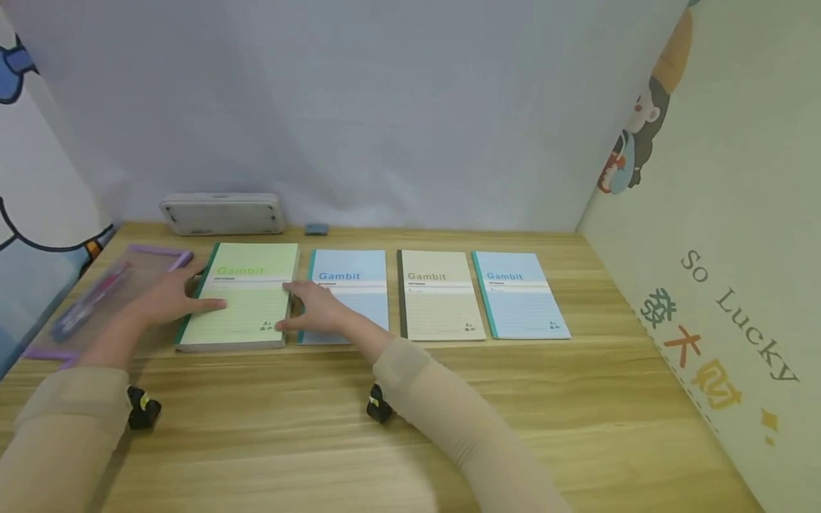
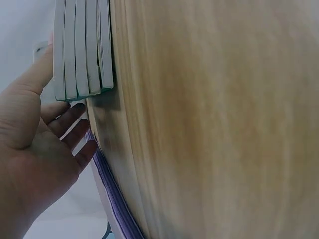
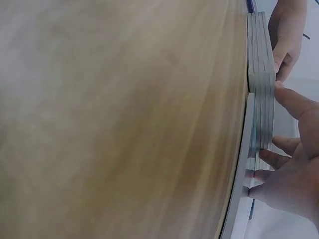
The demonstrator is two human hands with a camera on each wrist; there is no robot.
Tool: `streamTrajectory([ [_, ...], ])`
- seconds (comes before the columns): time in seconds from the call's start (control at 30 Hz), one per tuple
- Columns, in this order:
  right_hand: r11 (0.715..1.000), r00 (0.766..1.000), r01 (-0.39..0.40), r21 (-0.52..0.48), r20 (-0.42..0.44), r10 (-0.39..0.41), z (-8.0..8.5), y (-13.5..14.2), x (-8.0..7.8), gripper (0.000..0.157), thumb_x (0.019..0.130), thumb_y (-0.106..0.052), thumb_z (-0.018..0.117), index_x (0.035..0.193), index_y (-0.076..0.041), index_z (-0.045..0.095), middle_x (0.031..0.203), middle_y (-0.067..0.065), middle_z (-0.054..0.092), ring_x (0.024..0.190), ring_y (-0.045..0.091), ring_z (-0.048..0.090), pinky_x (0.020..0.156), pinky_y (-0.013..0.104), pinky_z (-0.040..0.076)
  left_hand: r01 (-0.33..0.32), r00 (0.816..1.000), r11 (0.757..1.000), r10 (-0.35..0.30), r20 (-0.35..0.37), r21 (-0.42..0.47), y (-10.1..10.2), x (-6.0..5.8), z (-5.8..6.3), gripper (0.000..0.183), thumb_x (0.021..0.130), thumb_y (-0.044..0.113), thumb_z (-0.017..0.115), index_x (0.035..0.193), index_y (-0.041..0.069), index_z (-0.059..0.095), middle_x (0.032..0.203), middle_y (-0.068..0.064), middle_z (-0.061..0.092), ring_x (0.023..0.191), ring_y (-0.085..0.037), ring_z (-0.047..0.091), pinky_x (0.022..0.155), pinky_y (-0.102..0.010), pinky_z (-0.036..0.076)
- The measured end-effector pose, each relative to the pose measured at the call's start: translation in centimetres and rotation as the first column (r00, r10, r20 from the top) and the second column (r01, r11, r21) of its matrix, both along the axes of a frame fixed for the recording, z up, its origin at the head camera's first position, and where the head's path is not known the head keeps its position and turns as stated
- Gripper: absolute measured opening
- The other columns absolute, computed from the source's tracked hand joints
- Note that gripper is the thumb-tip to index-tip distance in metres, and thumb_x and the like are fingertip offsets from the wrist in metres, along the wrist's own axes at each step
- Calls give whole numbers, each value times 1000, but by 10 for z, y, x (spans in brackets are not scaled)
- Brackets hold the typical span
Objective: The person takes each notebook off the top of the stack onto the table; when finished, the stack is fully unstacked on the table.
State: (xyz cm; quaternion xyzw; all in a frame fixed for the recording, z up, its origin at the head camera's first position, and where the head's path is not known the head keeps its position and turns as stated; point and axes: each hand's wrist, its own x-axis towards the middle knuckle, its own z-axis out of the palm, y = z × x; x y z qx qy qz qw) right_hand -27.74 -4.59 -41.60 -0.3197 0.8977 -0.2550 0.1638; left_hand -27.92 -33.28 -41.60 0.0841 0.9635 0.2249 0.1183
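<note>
A stack of several notebooks [image 1: 246,299], a green one on top, lies on the table's left side. My left hand [image 1: 157,296] is at the stack's teal spine side, its thumb lying over the top cover. Its other fingers [image 2: 75,132] hang loosely beside the spine in the left wrist view. At the stack's opposite edge is my right hand [image 1: 321,308], thumb and index fingertip at the page edges. Beneath the right hand lies a blue notebook [image 1: 353,267], partly covered; the lower fingertips [image 3: 256,191] come right down at it in the right wrist view.
A cream notebook [image 1: 439,299] and another blue notebook [image 1: 522,299] lie in a row to the right. A purple-edged clear pouch [image 1: 150,258] with pens is at far left. Behind stand a white case [image 1: 221,215] and a small grey-blue block [image 1: 316,229], near the back wall.
</note>
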Motion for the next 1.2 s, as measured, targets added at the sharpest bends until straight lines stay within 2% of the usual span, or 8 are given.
streamTrajectory([
  [0.2, 999, 1000, 22, 27, -15, -21, 0, -2, 2, 79, 87, -44, 64, 150, -13, 27, 154, 5, 29, 141, 19, 26, 114, 35, 22, -12, 1000, 1000, 11, 13, 19, 1, 0, 2, 117, 78, 63, 64, 147, -9, 5, 141, -45, 17, 127, -60, 18, 100, -69, 22],
  [0.4, 1000, 1000, 13, 28, -29, -12, 1, -2, 3, 81, 86, -44, 66, 150, -13, 27, 154, 7, 26, 142, 20, 25, 113, 30, 25, -42, 998, 990, 35, 56, 131, -4, -2, -1, 113, 78, 56, 68, 150, -2, 3, 142, -44, 15, 129, -59, 17, 101, -68, 21],
  [0.53, 999, 999, 13, 37, -47, -11, 4, -1, 4, 81, 85, -44, 67, 149, -13, 28, 155, 8, 24, 142, 21, 24, 113, 30, 25, -65, 997, 978, 54, 58, 199, -5, -2, -1, 108, 81, 51, 69, 150, -1, 4, 142, -42, 17, 129, -58, 19, 100, -67, 25],
  [0.67, 999, 999, 41, 10, -29, -40, 6, 1, 5, 81, 84, -41, 70, 149, -15, 29, 156, 8, 22, 142, 21, 23, 112, 32, 28, -59, 998, 967, 56, 20, 248, -1, 1, 0, 101, 85, 47, 66, 149, -4, 7, 140, -38, 26, 125, -54, 28, 95, -64, 33],
  [0.8, 997, 997, 73, -33, -15, -74, 9, 3, 7, 81, 82, -38, 73, 149, -17, 31, 155, 7, 23, 141, 22, 26, 109, 34, 32, -28, 999, 970, 38, -36, 241, 3, 4, 6, 93, 89, 41, 63, 149, -4, 8, 133, -35, 33, 119, -49, 34, 91, -60, 37],
  [0.93, 993, 995, 84, -78, -43, -87, 13, 5, 9, 77, 83, -34, 73, 147, -17, 35, 152, 8, 28, 137, 24, 33, 107, 35, 36, -4, 992, 990, 22, -127, 144, 4, 9, 16, 87, 90, 41, 62, 150, 2, 14, 127, -35, 41, 114, -48, 42, 85, -59, 41],
  [1.07, 985, 994, 89, -144, -44, -96, 16, 8, 13, 71, 84, -31, 72, 145, -17, 39, 144, 7, 39, 130, 22, 42, 101, 32, 41, 31, 975, 997, -14, -223, 74, 4, 16, 25, 79, 89, 40, 65, 148, 3, 27, 121, -34, 49, 106, -45, 49, 80, -56, 44],
  [1.2, 969, 995, 97, -226, -13, -103, 18, 12, 17, 65, 85, -29, 71, 143, -18, 43, 131, 3, 49, 120, 20, 49, 92, 26, 45, 81, 962, 992, -52, -268, 99, 1, 24, 30, 75, 86, 34, 69, 145, 3, 35, 112, -25, 55, 88, -28, 51, 66, -35, 44],
])
